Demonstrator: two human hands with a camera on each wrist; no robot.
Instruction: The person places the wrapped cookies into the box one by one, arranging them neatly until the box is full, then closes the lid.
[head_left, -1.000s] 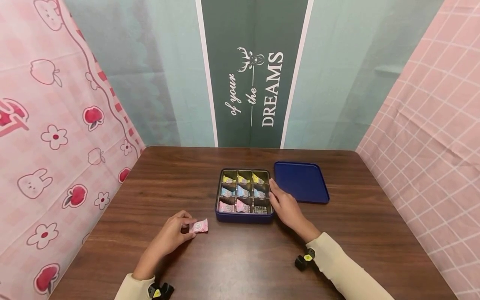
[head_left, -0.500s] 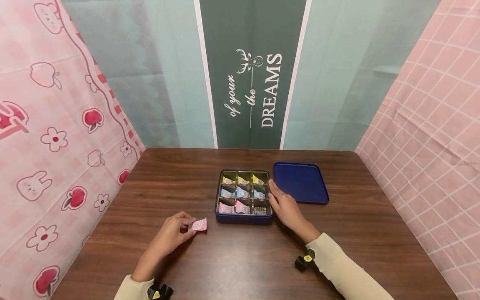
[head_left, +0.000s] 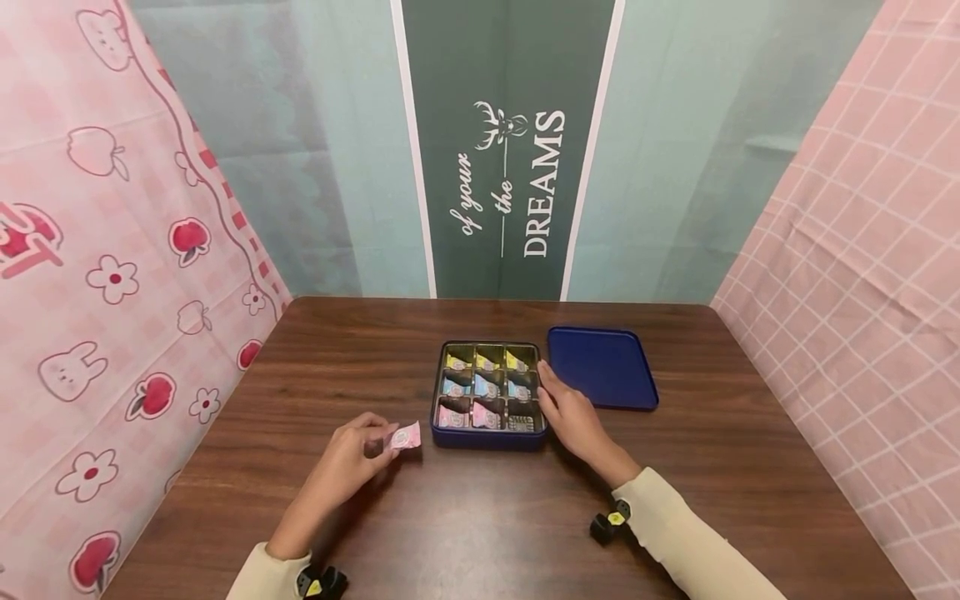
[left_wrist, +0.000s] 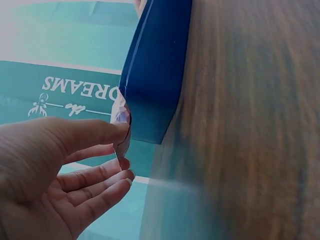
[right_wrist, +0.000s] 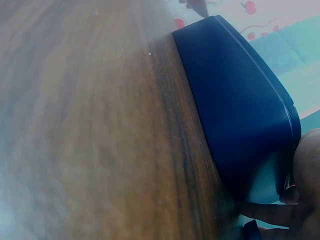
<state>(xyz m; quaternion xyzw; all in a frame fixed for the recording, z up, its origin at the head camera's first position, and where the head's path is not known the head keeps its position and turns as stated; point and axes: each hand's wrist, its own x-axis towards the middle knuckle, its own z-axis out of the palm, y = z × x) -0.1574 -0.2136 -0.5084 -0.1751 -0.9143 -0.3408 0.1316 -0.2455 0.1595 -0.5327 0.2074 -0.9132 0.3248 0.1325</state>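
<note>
My left hand (head_left: pixel 348 457) pinches a pink wrapped candy (head_left: pixel 407 437) between thumb and fingers, left of the front corner of a blue tin (head_left: pixel 487 440). In the left wrist view the candy (left_wrist: pixel 121 112) stands on edge and overlaps the tin's wall. Nine compartments divide the tin: yellow candies (head_left: pixel 487 363) at the back, blue ones (head_left: pixel 487 387) in the middle, two pink ones (head_left: pixel 486 416) in front. The front right compartment (head_left: pixel 521 422) shows a patterned floor. Fairly straight fingers of my right hand (head_left: pixel 576 423) rest along the tin's right side.
A blue lid (head_left: pixel 603 367) lies on the wooden table (head_left: pixel 480 525) behind my right hand, right of the tin. Printed cloths hang around the table: pink ones at the sides and a green one (head_left: pixel 501 208) at the back.
My left hand has lifted the pink candy slightly and brought it a little toward the tin. The right hand stays at the tin's side, and tin and lid keep their places.
</note>
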